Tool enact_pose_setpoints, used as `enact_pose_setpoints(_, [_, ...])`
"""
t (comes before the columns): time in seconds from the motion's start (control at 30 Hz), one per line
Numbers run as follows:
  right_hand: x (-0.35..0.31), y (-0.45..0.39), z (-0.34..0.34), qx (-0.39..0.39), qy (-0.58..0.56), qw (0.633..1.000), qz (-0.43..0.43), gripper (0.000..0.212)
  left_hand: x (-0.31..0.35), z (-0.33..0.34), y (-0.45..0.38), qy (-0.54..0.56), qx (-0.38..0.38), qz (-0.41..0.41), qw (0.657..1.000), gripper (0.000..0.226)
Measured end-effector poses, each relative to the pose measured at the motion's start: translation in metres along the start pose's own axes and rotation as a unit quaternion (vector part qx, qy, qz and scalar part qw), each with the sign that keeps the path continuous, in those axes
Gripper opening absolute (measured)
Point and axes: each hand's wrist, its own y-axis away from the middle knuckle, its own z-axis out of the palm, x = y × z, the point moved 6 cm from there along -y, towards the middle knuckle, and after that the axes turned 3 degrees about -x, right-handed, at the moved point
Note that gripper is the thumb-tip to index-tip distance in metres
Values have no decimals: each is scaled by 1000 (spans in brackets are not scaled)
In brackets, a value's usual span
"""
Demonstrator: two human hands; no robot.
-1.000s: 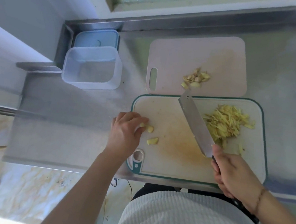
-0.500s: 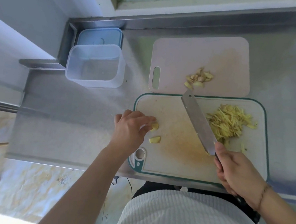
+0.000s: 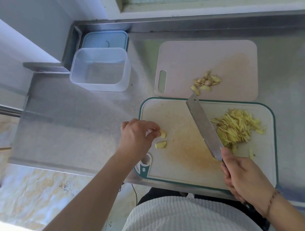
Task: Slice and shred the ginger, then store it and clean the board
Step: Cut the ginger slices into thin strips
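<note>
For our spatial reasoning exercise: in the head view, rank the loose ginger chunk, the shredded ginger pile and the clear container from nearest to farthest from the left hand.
1. Loose ginger chunk, just right of the left hand.
2. Clear container, behind the hand, off the board.
3. Shredded ginger pile, far right, beyond the knife.

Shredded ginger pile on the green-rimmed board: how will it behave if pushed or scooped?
The shredded ginger pile is loose thin strips, so it probably scatters rather than moving as one; a stray strip already lies apart. It looks moist, so strips may cling to the knife. Likely very light and limp.
</note>
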Motion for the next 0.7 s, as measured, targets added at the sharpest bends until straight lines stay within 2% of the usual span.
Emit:
enact_pose_setpoints(0.1, [1, 0, -1, -1, 2, 1000, 5, 53, 5, 2, 1, -12, 8, 16, 1000, 13])
enact_pose_setpoints(0.27, [0, -1, -1, -5, 2, 1000, 6, 54, 18, 4, 5, -112, 26, 135, 984, 14])
enact_pose_setpoints(0.37, [-1, -1, 0, -4, 2, 1000, 0, 54, 23, 7, 8, -145, 13, 139, 979, 20])
enact_pose_setpoints(0.5, [-2, 0, 0, -8, -2, 1000, -1, 52, 29, 10, 9, -122, -11, 108, 987, 27])
enact_pose_setpoints(0.57, [-3, 0, -1, -7, 6, 1000, -7, 52, 28, 4, 8, -87, -19, 70, 994, 21])
enact_pose_setpoints(0.63, [-3, 0, -2, -5, 12, 1000, -10, 51, 19, 0, 8, -35, -65, -12, 997, 11])
enact_pose_setpoints(0.7, [-4, 0, -2, -5, 15, 1000, -14, 51, 10, 0, 11, 45, -135, -110, 984, 7])
